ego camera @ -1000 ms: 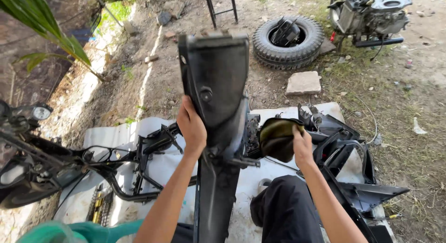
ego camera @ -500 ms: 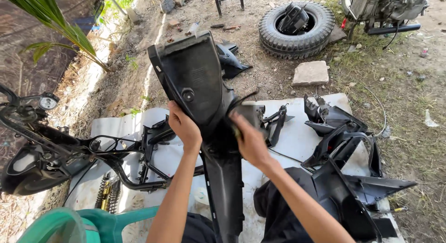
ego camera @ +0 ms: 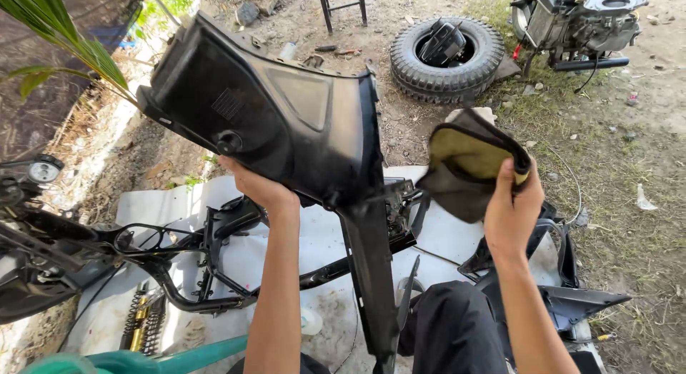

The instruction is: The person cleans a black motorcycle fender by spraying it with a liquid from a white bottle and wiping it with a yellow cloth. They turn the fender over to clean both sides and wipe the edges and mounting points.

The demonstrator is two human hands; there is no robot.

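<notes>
- The left hand (ego camera: 261, 190) grips from below a big black plastic body panel (ego camera: 286, 124), fingers closed on its lower edge near a small round hole.
- The panel is smooth and a little dusty, with a matte shine; it has a wide curved upper part and a thin long leg.
- Its wide part fills the upper centre of the frame and tilts to the upper left; the narrow leg goes down to the bottom centre, so the long axis runs from upper left to lower centre.
- The right hand (ego camera: 511, 213) is at the centre right and holds a soft cloth (ego camera: 468, 163), pinched between thumb and fingers. The cloth is olive-yellow inside and dark grey outside, folded and limp; it hangs just beside the right edge of the panel, and it may touch it, but I cannot tell.
- Under the hands is a white sheet (ego camera: 179, 206) on the ground with a bare black tubular frame (ego camera: 193, 274) on it.
- A knobby rubber tyre (ego camera: 446, 60) lies on the dirt in the upper centre, and a grey metal engine (ego camera: 579, 20) stands in the upper right.
- Other black plastic covers (ego camera: 572, 302) lie at the lower right.
</notes>
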